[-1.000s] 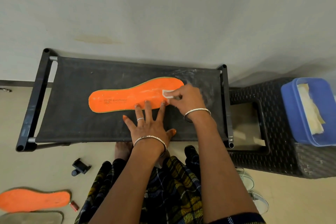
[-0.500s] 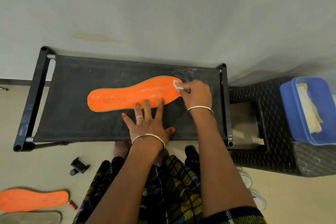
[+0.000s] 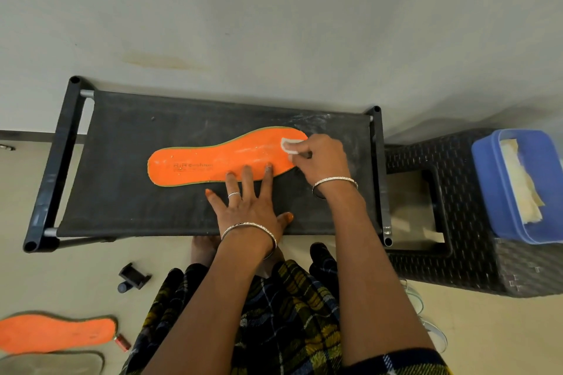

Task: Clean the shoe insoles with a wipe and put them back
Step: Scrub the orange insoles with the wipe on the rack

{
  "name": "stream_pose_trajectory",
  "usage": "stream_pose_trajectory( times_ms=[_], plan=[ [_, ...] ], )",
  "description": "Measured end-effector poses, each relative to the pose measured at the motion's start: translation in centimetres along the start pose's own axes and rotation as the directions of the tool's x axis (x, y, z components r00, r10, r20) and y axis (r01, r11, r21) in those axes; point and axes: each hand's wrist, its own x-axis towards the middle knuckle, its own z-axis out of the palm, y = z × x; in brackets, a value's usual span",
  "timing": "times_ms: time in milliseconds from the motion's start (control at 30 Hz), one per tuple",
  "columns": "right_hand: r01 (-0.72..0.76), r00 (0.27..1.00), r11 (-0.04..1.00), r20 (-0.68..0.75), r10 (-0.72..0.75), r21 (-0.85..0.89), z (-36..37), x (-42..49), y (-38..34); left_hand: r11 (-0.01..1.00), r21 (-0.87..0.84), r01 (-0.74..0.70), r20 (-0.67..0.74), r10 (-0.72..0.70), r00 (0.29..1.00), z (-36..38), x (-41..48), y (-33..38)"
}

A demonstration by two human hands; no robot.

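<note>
The orange insole (image 3: pixel 213 161) lies on the black counter (image 3: pixel 122 207), its long axis going left to right. At its right end the right hand (image 3: pixel 323 158) has its grip pinched on the wipe (image 3: pixel 289 144), and the unwiped length lies leftward. The left hand (image 3: pixel 249 204), with straight fingers, presses the near edge.

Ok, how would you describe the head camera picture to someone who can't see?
A right hand pinches a white wipe on the wide end of an orange insole on a black rack, while the left hand presses its edge. A second orange insole lies on the floor.
</note>
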Motion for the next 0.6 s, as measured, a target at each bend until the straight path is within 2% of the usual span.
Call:
stream_pose_trajectory(
  times_ms=[67,200,267,367,400,467,533,600],
  plan=[
    [0.008,0.999,1.000,0.036,-0.009,0.020,0.2,-0.1,-0.3,1.000,0.000,0.002,0.002,-0.002,1.000,0.0,0.0,0.0],
    [-0.118,0.976,0.993,-0.189,0.109,-0.033,-0.2,0.3,0.2,1.000,-0.004,-0.002,-0.015,0.002,1.000,0.0,0.1,0.0],
    [-0.087,0.990,0.995,-0.117,0.082,-0.039,-0.3,0.3,0.2,1.000,-0.003,-0.002,-0.014,0.002,1.000,0.0,0.1,-0.1],
    [-0.006,0.995,0.998,0.099,0.000,0.061,-0.2,-0.1,-0.1,1.000,-0.006,-0.001,-0.009,0.001,1.000,0.0,0.1,-0.1],
    [-0.015,0.995,0.996,0.102,0.006,0.088,-0.3,-0.2,0.0,1.000,-0.006,-0.002,-0.008,0.002,1.000,0.0,0.2,-0.1],
    [-0.067,0.997,0.992,-0.030,0.070,0.107,-0.5,-0.1,0.3,1.000,-0.012,-0.005,-0.013,0.005,1.000,0.0,0.2,-0.1],
    [-0.108,0.978,0.993,-0.171,0.115,0.048,-0.8,0.1,0.6,1.000,-0.014,-0.008,-0.017,0.008,1.000,0.0,0.2,-0.2],
    [-0.094,0.988,0.995,-0.117,0.096,0.020,-0.7,0.3,0.7,1.000,-0.016,-0.011,-0.019,0.011,1.000,0.1,0.3,-0.2]
  ],
)
